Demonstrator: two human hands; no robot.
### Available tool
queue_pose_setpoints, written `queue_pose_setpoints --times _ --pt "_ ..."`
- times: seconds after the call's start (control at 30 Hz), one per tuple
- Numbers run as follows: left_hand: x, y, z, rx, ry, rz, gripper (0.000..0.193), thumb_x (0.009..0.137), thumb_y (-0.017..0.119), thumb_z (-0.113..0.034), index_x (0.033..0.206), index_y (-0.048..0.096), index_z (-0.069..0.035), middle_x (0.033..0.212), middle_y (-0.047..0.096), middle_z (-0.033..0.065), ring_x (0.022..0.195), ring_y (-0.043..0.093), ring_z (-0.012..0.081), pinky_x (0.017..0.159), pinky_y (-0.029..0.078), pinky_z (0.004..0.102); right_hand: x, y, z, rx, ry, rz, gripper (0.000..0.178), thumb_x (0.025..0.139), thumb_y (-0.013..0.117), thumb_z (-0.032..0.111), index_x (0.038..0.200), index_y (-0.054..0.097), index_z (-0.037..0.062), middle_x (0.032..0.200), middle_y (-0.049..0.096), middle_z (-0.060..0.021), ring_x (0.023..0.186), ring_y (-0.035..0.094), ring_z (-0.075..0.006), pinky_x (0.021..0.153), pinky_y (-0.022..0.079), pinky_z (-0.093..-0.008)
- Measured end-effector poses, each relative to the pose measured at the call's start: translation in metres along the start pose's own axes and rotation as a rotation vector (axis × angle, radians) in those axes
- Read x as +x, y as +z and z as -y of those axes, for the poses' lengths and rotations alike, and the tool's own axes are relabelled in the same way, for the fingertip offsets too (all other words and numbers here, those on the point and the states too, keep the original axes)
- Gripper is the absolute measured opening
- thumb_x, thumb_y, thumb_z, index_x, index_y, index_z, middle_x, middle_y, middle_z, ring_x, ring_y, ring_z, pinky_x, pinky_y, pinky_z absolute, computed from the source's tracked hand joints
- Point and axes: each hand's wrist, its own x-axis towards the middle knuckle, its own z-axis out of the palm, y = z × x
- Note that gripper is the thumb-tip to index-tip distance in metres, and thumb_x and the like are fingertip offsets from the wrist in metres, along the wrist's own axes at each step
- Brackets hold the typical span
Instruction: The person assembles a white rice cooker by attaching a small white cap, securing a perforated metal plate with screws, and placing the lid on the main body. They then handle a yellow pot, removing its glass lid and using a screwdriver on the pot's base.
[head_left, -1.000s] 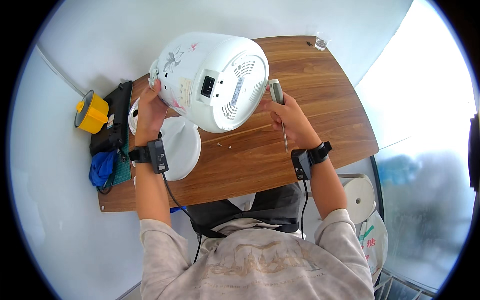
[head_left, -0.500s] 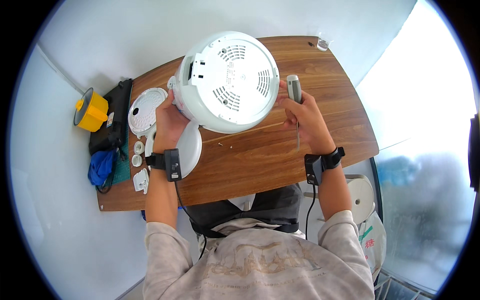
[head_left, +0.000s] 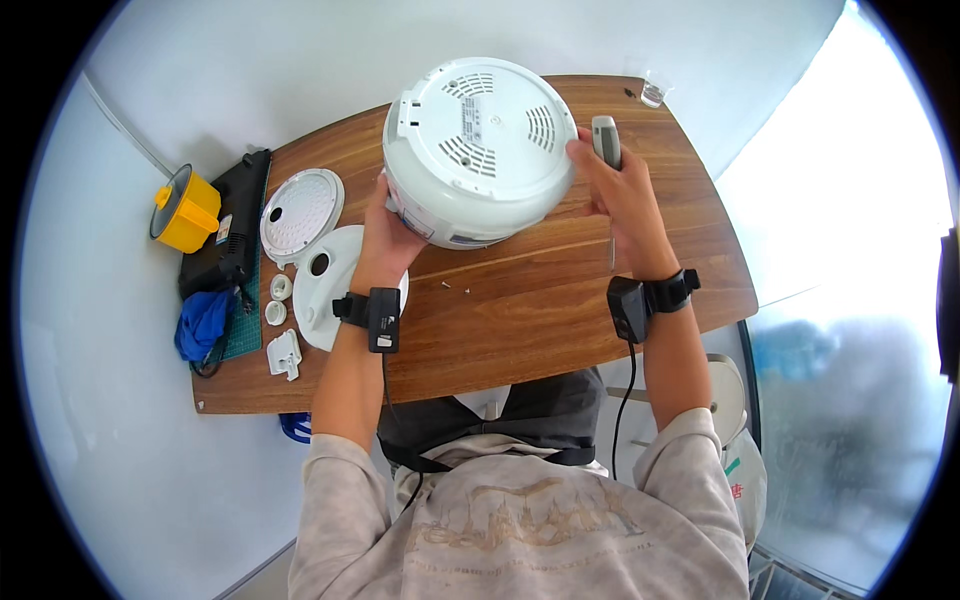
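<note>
A white rice cooker body (head_left: pixel 503 125) is upside down at the back middle of the table, its round vented base facing up and tilted. My left hand (head_left: pixel 390 240) is closed on its lower left side, with some fingers hidden beneath it. On the other side, my right hand (head_left: pixel 630 200) grips a screwdriver (head_left: pixel 605 143) with a grey handle, its thin shaft pointing down toward me. The thumb and fingers of this hand also touch the cooker's right edge. Two small screws (head_left: pixel 446 284) lie on the wood in front of the cooker.
Left on the wooden table (head_left: pixel 540 320) lie a dotted white inner lid (head_left: pixel 300 215), a white outer lid (head_left: pixel 330 290), small round caps (head_left: pixel 278 300) and a white plastic piece (head_left: pixel 284 353). Beyond them are a black case (head_left: pixel 235 235), yellow pot (head_left: pixel 190 215) and blue cloth (head_left: pixel 203 325). A clear cup (head_left: pixel 653 95) stands back right.
The rice cooker has shifted right and tipped, showing more of its near side wall. Both hands moved with it, the screwdriver staying in the right one. More of the outer lid shows.
</note>
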Motion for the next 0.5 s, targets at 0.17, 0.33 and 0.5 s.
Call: queue_pose_setpoints --times 0.17,0.33,0.5 --pt "0.006 -0.006 0.015 -0.023 -0.039 -0.037 0.052 0.106 0.047 -0.042 0.146 0.045 -0.009 0.153 0.047 0.0098 0.139 0.047 0.0303 0.11 0.04 0.0571 0.029 0.007 0.013 -0.208 -0.031 -0.025 0.047 0.087 0.075 0.046 0.101 0.073 0.0011 0.074 0.058 -0.0002 0.065 0.057 -0.0102 0.05 0.052 -0.0271" --pt "0.014 -0.005 0.015 -0.016 -0.036 -0.05 0.052 0.107 0.043 -0.04 0.148 0.04 -0.007 0.153 0.046 0.0134 0.138 0.047 0.033 0.11 0.04 0.0594 0.036 0.018 0.025 -0.331 -0.085 -0.019 0.056 0.085 0.074 0.054 0.102 0.072 0.0 0.077 0.065 -0.0043 0.072 0.066 -0.0132 0.056 0.06 -0.0285" --pt "0.013 -0.002 0.017 -0.025 -0.08 -0.107 0.048 0.108 0.042 -0.036 0.146 0.042 -0.005 0.151 0.048 0.0138 0.137 0.048 0.0337 0.109 0.041 0.0604 0.048 0.024 0.024 -0.398 -0.093 0.02 0.057 0.085 0.073 0.055 0.102 0.073 0.0003 0.078 0.067 -0.0068 0.072 0.069 -0.0152 0.054 0.061 -0.0275"
